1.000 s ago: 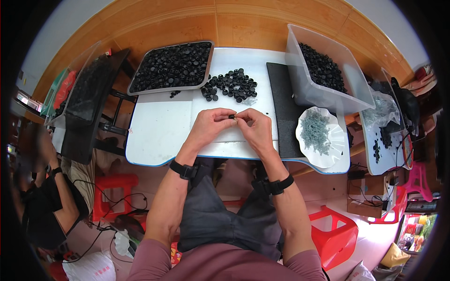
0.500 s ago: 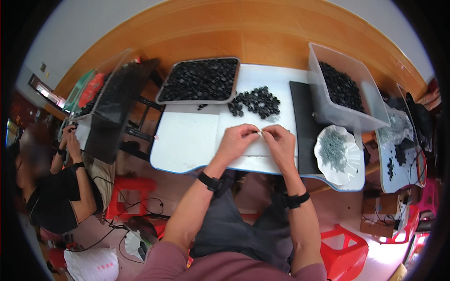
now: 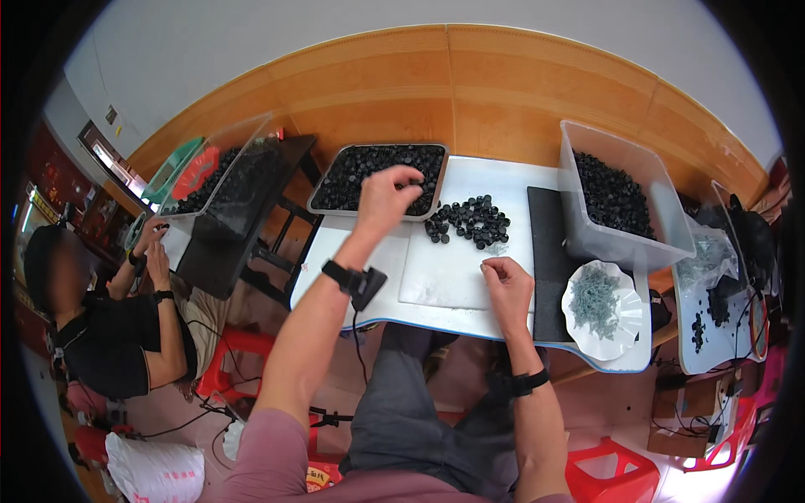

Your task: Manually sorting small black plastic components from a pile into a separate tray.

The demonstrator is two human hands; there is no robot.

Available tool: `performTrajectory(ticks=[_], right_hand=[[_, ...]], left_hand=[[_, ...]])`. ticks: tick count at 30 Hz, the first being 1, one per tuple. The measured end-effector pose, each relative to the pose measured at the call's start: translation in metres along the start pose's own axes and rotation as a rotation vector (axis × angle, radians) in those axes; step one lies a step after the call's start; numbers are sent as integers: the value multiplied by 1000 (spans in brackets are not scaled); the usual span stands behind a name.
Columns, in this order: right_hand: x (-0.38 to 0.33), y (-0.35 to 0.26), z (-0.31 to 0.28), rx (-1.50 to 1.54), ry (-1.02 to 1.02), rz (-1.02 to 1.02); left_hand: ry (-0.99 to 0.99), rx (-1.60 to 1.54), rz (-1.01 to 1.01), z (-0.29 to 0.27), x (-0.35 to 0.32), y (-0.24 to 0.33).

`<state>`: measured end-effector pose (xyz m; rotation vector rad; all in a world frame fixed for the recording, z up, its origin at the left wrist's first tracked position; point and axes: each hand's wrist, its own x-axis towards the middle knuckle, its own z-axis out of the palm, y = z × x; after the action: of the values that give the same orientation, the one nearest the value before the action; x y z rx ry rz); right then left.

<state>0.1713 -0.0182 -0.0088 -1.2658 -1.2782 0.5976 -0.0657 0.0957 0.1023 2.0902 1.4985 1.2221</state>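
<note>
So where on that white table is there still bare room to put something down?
Bare patches: the white mat between the left hand and right hand, and the black mat beside the clear bin. Crowded: the loose black caps and the tray.

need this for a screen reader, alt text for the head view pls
A seated person's left hand reaches over a tray of small black caps while the right hand rests on a white table, beside loose caps, a clear bin and a white dish.
</note>
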Motion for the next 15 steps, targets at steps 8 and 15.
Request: performTrajectory(ticks=[8, 15], right_hand=[[-3, -3, 4, 25, -13, 30], [-3, -3, -1, 15, -5, -3]], left_hand=[[-416, 619, 26, 6, 32, -72], [-375, 681, 36, 19, 21, -64]])
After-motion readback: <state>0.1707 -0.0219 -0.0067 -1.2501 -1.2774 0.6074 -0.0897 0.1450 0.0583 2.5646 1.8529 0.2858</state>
